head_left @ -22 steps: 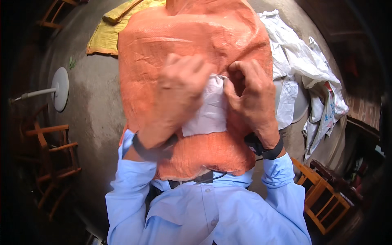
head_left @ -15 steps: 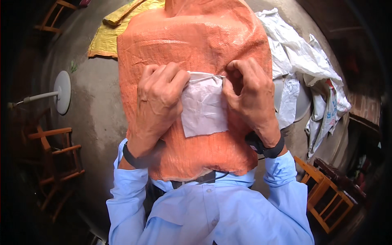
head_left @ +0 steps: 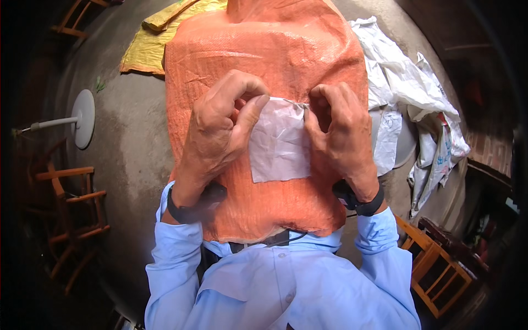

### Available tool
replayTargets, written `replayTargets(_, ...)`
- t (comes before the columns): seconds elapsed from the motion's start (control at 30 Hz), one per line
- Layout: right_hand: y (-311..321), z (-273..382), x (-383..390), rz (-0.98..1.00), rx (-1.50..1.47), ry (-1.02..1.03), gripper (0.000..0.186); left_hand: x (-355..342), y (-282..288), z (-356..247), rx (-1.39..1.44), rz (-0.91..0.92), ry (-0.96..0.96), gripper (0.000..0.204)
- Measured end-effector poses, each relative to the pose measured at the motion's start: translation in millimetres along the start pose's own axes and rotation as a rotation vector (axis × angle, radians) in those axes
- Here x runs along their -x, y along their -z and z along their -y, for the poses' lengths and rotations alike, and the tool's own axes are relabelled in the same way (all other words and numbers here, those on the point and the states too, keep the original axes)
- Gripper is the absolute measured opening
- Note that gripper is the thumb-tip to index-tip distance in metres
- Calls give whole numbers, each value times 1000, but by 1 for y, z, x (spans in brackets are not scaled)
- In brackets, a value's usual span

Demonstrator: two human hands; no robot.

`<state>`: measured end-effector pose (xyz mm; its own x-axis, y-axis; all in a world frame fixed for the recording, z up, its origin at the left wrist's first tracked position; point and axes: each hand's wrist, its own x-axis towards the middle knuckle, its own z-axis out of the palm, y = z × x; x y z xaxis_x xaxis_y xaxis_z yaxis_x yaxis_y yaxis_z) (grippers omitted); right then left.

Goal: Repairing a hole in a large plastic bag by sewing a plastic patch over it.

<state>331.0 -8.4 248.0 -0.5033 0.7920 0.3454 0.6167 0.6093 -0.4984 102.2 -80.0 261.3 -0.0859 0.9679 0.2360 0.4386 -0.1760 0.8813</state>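
Observation:
An orange woven sack (head_left: 264,55) lies spread over my lap. On it rests a square, creased, pale whitish patch (head_left: 279,144) of thin sheet material. My left hand (head_left: 223,124) pinches the patch's upper left corner between thumb and forefinger. At the upper right corner, my right hand (head_left: 344,124) pinches the patch's edge, its other fingers curled. The top edge runs folded between the two hands, while the lower part lies flat on the sack. Dark bands circle both wrists.
A yellow woven sack (head_left: 148,52) lies on the floor at the far left. Crumpled white sacks (head_left: 410,91) are heaped at the right, partly over a round grey surface (head_left: 405,143). A white disc on a stem (head_left: 84,119) and wooden chairs (head_left: 69,176) stand left; another wooden chair (head_left: 432,264) is at lower right.
My left hand has turned and lifted slightly, bringing its thumb and forefinger into view at the corner. The patch and right hand have shifted slightly to the right in the picture.

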Motion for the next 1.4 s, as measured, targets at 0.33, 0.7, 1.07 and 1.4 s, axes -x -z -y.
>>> replayTargets(0.33,4,-1,3,16,18,33,28,-1,-35,3,1024,181,358,19)
replayTargets(0.7,3,0,3,9,71,43,27,26,24,27,976,-61,284,10)
replayTargets(1.07,6,0,4,37,11,21,27,109,201,76,1482,-406,18,19)
replayTargets(1.4,50,-36,4,369,-599,-120,55,130,220,89,1392,-455,22,12)
